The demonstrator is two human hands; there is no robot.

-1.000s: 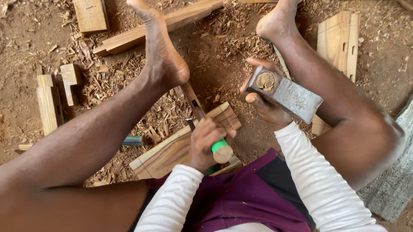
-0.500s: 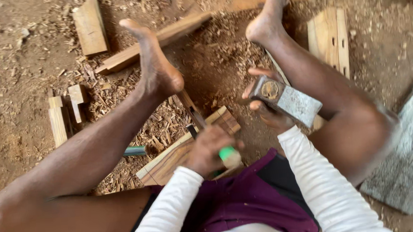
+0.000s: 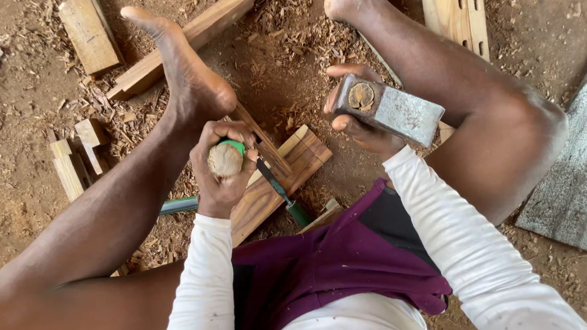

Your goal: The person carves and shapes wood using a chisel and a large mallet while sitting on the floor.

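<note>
My left hand (image 3: 222, 169) grips a chisel with a green collar and a worn wooden butt (image 3: 226, 159), held upright over a wooden block (image 3: 294, 168) on the ground. My left heel presses on that block. My right hand (image 3: 352, 124) holds a steel hammer (image 3: 388, 109) raised a little above and to the right of the chisel, its head pointing right. A second green-handled chisel (image 3: 283, 193) lies across the block.
Wood shavings cover the dirt floor. A long plank (image 3: 190, 35) lies under my left foot. Small offcuts (image 3: 76, 161) sit at the left, a mortised board (image 3: 457, 5) at the top right, a grey slab (image 3: 580, 181) at the right.
My left hand has shifted left and up along the block, and the chisel butt now faces up. The hammer stays raised in my right hand. The view has closed in.
</note>
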